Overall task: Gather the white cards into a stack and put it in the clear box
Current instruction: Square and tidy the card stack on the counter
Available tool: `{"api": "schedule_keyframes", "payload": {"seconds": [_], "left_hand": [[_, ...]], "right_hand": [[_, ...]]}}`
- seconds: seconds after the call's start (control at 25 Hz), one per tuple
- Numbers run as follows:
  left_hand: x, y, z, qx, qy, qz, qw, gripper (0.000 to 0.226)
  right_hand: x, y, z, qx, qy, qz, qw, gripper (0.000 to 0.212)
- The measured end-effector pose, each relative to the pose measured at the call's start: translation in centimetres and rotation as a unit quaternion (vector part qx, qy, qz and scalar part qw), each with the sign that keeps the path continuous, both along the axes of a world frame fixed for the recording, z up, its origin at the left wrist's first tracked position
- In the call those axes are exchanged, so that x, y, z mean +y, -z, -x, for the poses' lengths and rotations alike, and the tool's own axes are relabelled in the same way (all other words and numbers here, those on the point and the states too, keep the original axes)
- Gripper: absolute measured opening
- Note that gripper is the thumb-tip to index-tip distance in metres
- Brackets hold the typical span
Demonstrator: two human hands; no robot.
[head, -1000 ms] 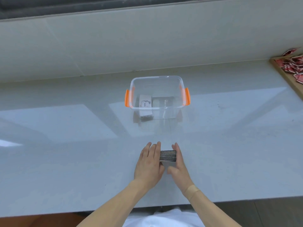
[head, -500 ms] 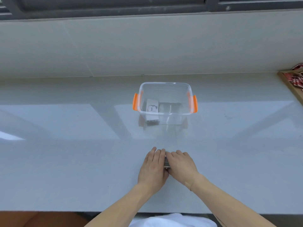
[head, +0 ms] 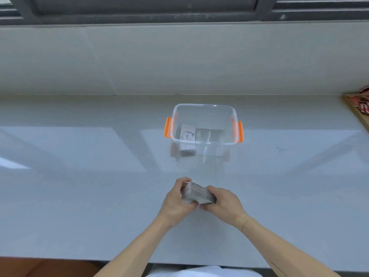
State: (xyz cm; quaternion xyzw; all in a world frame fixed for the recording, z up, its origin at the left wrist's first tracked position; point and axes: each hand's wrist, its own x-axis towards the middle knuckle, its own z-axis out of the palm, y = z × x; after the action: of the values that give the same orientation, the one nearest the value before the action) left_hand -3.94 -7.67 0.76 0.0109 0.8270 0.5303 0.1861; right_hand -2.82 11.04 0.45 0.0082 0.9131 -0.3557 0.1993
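Observation:
A stack of white cards (head: 199, 193) with dark edges is held between both hands, tilted, just above the counter's near middle. My left hand (head: 175, 202) grips its left end and my right hand (head: 223, 202) grips its right end. The clear box (head: 203, 108) with orange handles stands farther back on the counter, straight ahead. Inside it lies a white card stack (head: 187, 134) with the word "love" on top, at the box's left side.
A wooden tray (head: 355, 110) holding red packets sits at the far right edge. The grey counter (head: 79, 186) runs to a wall ledge behind the box, and its front edge is just below my forearms.
The cards lay on the counter pressed between my hands; now both hands have gripped the stack, lifted it slightly and tilted it. The camera view has shifted upward.

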Motion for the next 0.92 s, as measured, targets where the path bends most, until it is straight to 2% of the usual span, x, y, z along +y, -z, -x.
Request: {"api": "schedule_keyframes", "payload": {"seconds": [0.08, 0.12, 0.28, 0.4, 0.52, 0.64, 0.76, 0.84, 0.92], "left_hand": [[-0.2, -1.0, 0.6, 0.018, 0.024, -0.01, 0.999, 0.048], [-0.2, -1.7, 0.8, 0.049, 0.062, 0.013, 0.997, 0.044], [0.5, -3.4, 2.0, 0.186, 0.214, 0.162, 0.945, 0.044], [1.1, -3.1, 1.9, 0.221, 0.231, 0.212, 0.923, 0.045], [1.5, -2.2, 0.8, 0.205, 0.229, 0.268, 0.913, 0.046], [1.7, -1.6, 0.8, 0.236, 0.239, 0.311, 0.889, 0.048], [1.5, -1.7, 0.9, 0.252, 0.257, 0.316, 0.878, 0.06], [1.0, -2.2, 0.6, 0.269, 0.249, 0.283, 0.886, 0.073], [0.5, -2.5, -0.1, 0.322, 0.208, 0.225, 0.896, 0.084]], "right_hand": [[-0.3, 0.2, -0.5, -0.027, 0.069, 0.128, 0.989, 0.027], [-0.5, 0.4, -0.7, -0.01, 0.074, 0.134, 0.988, 0.027], [-1.4, 0.7, -0.9, 0.063, 0.061, 0.061, 0.994, 0.039], [-1.7, 1.2, -1.4, 0.118, 0.058, 0.011, 0.991, 0.036], [-2.1, 1.4, -1.5, 0.11, 0.079, 0.016, 0.991, 0.029], [-2.0, 1.7, -1.4, 0.101, 0.078, 0.007, 0.992, 0.028], [-2.0, 1.8, -1.5, 0.094, 0.082, 0.016, 0.992, 0.03], [-2.0, 1.7, -1.5, 0.093, 0.084, 0.023, 0.992, 0.029], [-1.9, 1.6, -1.5, 0.096, 0.083, 0.025, 0.992, 0.028]]}}
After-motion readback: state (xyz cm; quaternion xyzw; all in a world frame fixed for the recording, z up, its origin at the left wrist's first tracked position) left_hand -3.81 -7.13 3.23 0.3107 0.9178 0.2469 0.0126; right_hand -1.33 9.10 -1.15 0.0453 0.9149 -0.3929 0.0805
